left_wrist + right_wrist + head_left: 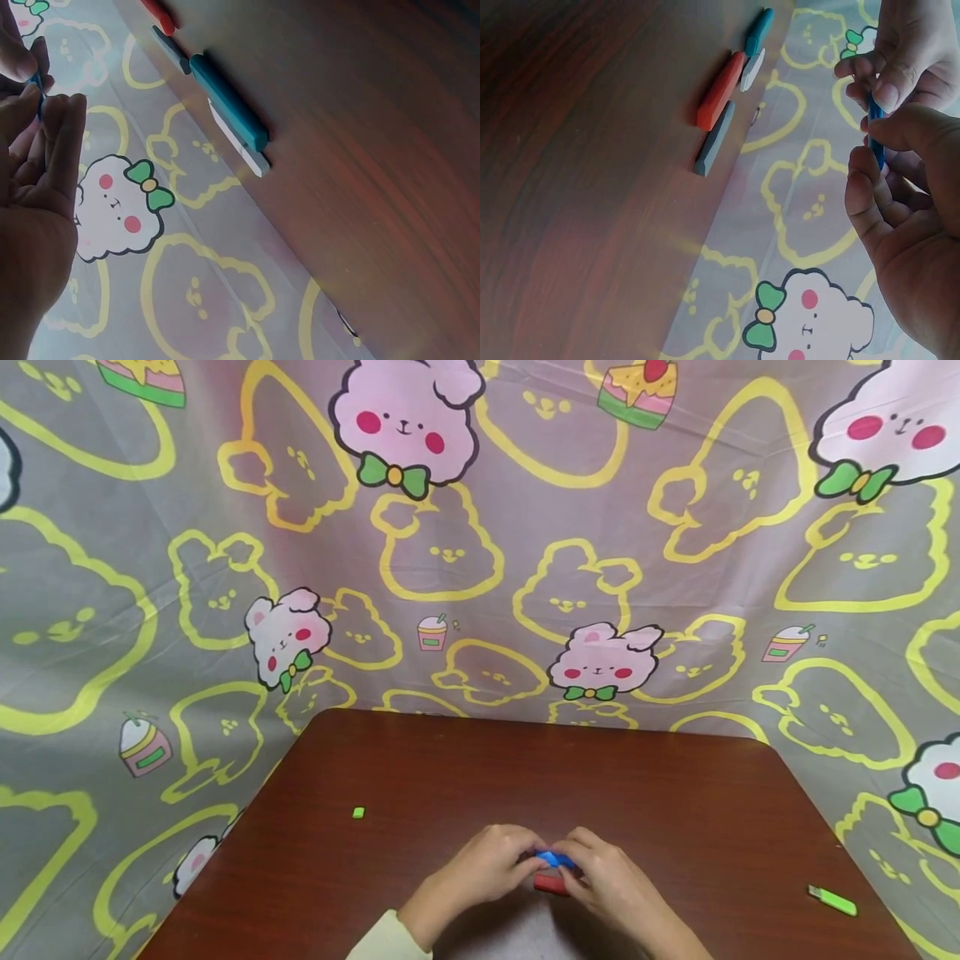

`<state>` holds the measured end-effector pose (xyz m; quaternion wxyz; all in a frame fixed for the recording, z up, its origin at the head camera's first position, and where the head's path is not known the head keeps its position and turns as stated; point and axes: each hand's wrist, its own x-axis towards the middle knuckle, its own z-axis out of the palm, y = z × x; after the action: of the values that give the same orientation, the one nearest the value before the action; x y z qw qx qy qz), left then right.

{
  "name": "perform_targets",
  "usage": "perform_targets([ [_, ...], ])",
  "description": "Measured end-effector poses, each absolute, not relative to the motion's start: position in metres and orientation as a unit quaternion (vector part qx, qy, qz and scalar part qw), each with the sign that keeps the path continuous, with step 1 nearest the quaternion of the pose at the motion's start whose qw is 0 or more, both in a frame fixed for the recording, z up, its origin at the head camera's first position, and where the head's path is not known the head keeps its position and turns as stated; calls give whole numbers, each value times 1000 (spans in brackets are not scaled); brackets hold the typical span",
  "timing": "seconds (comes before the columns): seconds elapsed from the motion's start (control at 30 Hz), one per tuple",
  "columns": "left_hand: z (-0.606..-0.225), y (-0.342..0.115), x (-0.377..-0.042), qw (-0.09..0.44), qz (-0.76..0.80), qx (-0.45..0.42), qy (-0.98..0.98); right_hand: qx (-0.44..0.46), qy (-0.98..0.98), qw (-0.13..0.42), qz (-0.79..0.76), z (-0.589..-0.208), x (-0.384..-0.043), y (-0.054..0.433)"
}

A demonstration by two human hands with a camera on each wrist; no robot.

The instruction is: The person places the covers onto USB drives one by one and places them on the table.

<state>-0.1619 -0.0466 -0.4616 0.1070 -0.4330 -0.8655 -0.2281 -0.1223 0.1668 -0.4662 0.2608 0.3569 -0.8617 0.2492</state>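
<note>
My left hand (491, 864) and right hand (609, 878) meet over the near part of the table, pinching a small, slim blue piece (553, 857) between thumbs and fingers. In the right wrist view the blue piece (876, 135) runs from one hand to the other, partly covered by the fingers, and its exact kind I cannot tell. Just below the fingers in the head view lies a short red bar (550, 884). Far to the right is a green USB stick (834, 900) with its metal plug bare. A small green cap (358, 813) lies to the left.
The brown table (450, 768) has patterned cloth (480, 552) behind and beside it. By the table edge in the right wrist view are a red bar (721, 94), a grey bar (715, 142), a teal bar (759, 31) and a white bar (753, 70).
</note>
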Motion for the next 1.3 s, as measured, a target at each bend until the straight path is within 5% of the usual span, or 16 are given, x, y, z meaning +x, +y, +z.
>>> perform_targets([
  [0.53,-465,-44,-162,139,-212,-447,-858,346,-866,265,243,-468,-123,171],
  [1.3,-469,-98,-175,35,-193,-343,-919,236,-938,178,183,-475,-131,224],
])
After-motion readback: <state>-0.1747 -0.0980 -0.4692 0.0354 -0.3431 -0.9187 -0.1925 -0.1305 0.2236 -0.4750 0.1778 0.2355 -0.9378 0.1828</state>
